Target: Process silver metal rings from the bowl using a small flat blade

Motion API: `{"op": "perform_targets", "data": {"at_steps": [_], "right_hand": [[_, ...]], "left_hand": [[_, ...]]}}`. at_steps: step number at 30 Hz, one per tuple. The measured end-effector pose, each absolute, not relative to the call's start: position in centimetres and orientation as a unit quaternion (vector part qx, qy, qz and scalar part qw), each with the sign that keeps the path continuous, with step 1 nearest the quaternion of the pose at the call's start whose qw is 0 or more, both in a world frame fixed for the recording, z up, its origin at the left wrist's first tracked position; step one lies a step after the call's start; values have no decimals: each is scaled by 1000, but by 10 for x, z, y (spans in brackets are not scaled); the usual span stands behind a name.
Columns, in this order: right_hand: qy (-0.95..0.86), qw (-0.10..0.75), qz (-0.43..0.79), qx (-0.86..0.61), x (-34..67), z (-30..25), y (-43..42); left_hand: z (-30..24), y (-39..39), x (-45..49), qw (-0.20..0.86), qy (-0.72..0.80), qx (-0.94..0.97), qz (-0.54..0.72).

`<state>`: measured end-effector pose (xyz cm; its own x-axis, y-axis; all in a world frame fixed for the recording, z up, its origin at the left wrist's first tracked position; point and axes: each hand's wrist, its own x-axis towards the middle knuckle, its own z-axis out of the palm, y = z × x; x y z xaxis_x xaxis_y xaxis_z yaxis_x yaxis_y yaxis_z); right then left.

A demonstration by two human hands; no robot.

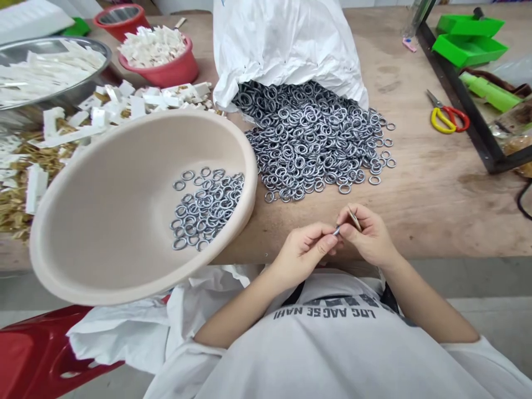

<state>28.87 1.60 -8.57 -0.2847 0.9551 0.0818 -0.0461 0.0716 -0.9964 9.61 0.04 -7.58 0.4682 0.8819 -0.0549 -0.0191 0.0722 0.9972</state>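
Observation:
My left hand [301,252] pinches a small grey metal ring [336,231] between thumb and fingertips, just above the table's front edge. My right hand [366,235] is beside it, holding a thin metal-coloured sliver [354,219], possibly tweezers, and its fingertips nearly meet the ring. To the left, a tilted beige plastic basin [103,210] holds a layer of grey metal rings [205,208]. A larger heap of the same rings [316,144] spills across the wooden table [415,221] from a white woven sack [286,50].
Back left are a steel tray [54,72] and a red bowl [160,69] of white plastic pieces, with more pieces and brass strips [29,205] on the table. Right are yellow-red scissors [446,117], green trays [469,40] and a black metal frame [457,94]. A red stool [41,343] stands below left.

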Motion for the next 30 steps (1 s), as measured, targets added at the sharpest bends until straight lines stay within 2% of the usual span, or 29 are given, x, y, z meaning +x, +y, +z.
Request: {"op": "perform_targets", "data": {"at_steps": [4,7,10,13,17,30], "right_hand": [[-545,429,604,-392,284,-85,16],[-540,429,590,-419,284,-87,19],[-609,427,469,-476,287,-85,16],[-712,387,336,-480,289,-79,4],[-765,351,260,-473,286,-73,-6],[-743,340,332,-471,283,-89,0]], "left_hand": [[-77,1,96,516,358,679,380],[-78,0,94,510,329,690,395],[-78,-1,92,521,350,670,396],[-79,-1,91,511,375,660,403],[-82,-1,91,490,381,668,410],[-93,0,85,445,327,719,422]]}}
